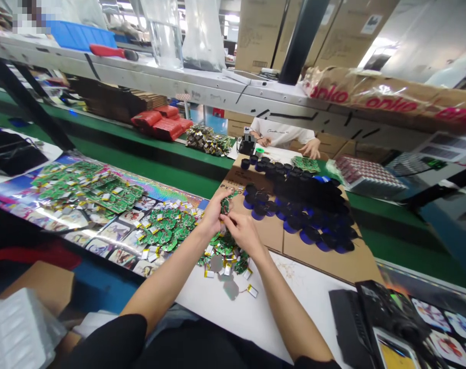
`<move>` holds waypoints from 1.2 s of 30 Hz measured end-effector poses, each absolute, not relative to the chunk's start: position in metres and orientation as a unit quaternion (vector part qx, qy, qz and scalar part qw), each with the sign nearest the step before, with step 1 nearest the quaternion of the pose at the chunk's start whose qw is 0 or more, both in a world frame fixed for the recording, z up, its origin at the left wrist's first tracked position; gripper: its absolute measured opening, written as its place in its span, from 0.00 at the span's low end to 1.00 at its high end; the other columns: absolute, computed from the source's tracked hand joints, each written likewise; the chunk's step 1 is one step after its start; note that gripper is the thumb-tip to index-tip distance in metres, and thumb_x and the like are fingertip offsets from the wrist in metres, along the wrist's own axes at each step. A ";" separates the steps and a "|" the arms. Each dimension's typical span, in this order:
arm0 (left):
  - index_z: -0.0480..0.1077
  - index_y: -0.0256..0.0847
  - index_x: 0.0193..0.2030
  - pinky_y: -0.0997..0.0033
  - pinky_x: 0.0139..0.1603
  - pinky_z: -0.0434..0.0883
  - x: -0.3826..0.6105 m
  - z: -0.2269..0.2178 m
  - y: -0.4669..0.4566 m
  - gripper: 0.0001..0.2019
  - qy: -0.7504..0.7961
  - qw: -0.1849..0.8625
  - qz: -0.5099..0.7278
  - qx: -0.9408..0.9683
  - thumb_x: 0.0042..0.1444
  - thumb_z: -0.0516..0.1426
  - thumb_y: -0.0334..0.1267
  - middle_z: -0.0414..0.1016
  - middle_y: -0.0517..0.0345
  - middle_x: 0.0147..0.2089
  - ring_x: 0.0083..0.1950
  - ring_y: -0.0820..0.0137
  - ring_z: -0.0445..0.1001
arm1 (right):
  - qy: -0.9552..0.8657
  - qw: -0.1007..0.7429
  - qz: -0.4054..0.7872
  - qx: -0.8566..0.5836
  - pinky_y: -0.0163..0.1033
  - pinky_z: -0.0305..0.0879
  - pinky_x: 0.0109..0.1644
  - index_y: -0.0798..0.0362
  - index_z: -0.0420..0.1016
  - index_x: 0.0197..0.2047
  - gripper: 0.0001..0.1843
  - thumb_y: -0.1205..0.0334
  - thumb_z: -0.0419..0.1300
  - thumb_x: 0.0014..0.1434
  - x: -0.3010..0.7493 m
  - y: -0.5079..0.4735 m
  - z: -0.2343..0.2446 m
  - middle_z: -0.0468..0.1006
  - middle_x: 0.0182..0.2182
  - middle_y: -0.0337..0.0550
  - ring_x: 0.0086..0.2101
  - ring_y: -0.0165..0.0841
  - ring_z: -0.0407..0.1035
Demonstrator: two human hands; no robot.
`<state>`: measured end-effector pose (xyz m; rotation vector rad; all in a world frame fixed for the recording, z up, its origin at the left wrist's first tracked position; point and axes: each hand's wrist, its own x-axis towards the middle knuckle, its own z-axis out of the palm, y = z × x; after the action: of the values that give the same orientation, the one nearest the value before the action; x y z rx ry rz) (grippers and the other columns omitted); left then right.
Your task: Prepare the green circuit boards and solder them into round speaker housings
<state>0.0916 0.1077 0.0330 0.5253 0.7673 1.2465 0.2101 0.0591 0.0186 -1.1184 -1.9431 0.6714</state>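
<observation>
Our left hand [214,214] and right hand [242,233] pinch a small green circuit board [226,206]; cardboard sheet [267,230] just right, open white table [217,318] near.

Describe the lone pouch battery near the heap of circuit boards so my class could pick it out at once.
On the white work surface, under the person's right hand, lies a heap of green circuit boards. Off its lower right edge, one small yellow-labelled pouch battery lies alone, trailing a thin wire toward the heap.

The circuit boards [166,228] look glossy, the cardboard [333,266] matt.
</observation>
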 end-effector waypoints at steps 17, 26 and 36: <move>0.61 0.43 0.20 0.71 0.29 0.54 0.060 0.009 0.120 0.26 0.500 0.474 0.478 0.545 0.54 0.60 0.62 0.56 0.67 0.19 0.24 0.74 0.56 | -0.844 0.260 0.195 -0.427 0.34 0.55 0.29 0.51 0.70 0.25 0.26 0.47 0.57 0.73 0.229 0.064 0.016 0.70 0.19 0.32 0.23 0.28 0.63; 0.77 0.42 0.30 0.62 0.51 0.68 0.036 -0.009 0.112 0.19 0.547 0.260 0.373 0.703 0.64 0.59 0.54 0.75 0.52 0.34 0.43 0.58 0.75 | -0.782 0.165 0.039 -0.600 0.47 0.66 0.59 0.55 0.81 0.51 0.13 0.64 0.56 0.70 0.241 0.166 0.035 0.82 0.53 0.58 0.55 0.48 0.72; 0.76 0.40 0.51 0.58 0.66 0.68 -0.101 -0.013 0.068 0.18 0.640 0.158 0.315 0.683 0.70 0.50 0.47 0.77 0.45 0.55 0.60 0.56 0.74 | -0.792 0.022 0.018 -0.610 0.57 0.69 0.63 0.57 0.77 0.56 0.19 0.51 0.65 0.70 0.220 0.226 0.014 0.78 0.57 0.53 0.56 0.44 0.74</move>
<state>-0.1014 0.0678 -0.0134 1.9533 1.8308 0.9004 0.2204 0.2265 0.0143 -1.8886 -2.4540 0.0570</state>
